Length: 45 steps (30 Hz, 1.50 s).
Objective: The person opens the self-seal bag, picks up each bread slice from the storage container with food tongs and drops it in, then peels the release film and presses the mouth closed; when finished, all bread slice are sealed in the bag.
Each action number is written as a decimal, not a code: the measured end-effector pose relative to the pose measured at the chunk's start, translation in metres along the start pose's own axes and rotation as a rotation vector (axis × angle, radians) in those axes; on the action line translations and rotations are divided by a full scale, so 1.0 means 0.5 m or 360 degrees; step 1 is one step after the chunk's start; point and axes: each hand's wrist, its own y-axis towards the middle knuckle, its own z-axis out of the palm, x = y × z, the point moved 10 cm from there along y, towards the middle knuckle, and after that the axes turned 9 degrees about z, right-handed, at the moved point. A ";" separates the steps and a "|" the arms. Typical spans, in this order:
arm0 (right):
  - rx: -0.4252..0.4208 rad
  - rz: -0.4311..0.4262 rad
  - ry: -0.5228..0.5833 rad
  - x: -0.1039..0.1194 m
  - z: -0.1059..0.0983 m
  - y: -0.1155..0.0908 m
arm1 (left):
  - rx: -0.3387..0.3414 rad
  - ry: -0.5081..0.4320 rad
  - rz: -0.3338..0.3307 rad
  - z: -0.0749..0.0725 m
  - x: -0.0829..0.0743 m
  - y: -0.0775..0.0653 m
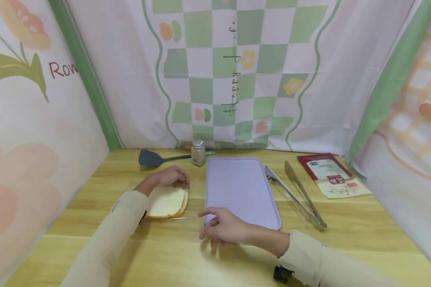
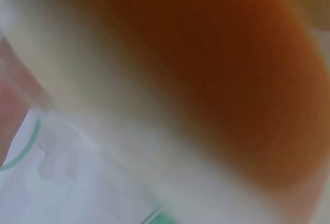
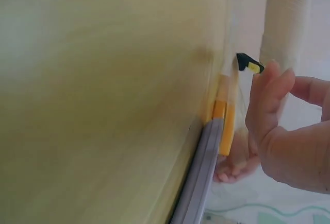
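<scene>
Two stacked bread slices [image 1: 166,202] lie at left on the table, with what looks like clear plastic film around them. My left hand [image 1: 168,176] is at their far edge with fingers loosely bent; I see nothing gripped in it. Bread crust [image 2: 221,80] fills most of the left wrist view, very close and blurred. Over the near left corner of a lilac tray [image 1: 238,187], my right hand [image 1: 224,228] hovers with relaxed, spread fingers and holds nothing. In the right wrist view the slices [image 3: 225,126] appear beyond the tray rim [image 3: 201,172], with the left hand behind them.
Behind the bread lie a dark spatula [image 1: 151,158] and a glass shaker jar [image 1: 198,153] with a metal lid. Metal tongs [image 1: 301,199] rest right of the tray. A red and white food packet [image 1: 332,177] lies at far right. Fabric curtains stand around the table.
</scene>
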 end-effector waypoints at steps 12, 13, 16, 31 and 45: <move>0.0175 0.0276 0.0232 -0.014 0.068 0.045 | -0.0011 -0.0216 0.0001 0.003 -0.002 -0.013; 0.0170 0.0290 0.0253 -0.017 0.069 0.050 | -0.0010 -0.0235 -0.0006 0.004 -0.001 -0.013; 0.0167 0.0329 0.0300 -0.024 0.071 0.063 | -0.0018 -0.0246 -0.0010 0.003 0.000 -0.012; 0.0013 0.0324 0.0477 -0.036 0.081 0.090 | -0.0081 -0.0200 0.0142 -0.022 -0.019 -0.026; -0.0487 -0.0084 -0.0014 0.024 -0.062 0.042 | -0.0308 -0.0187 0.0265 -0.064 -0.038 -0.053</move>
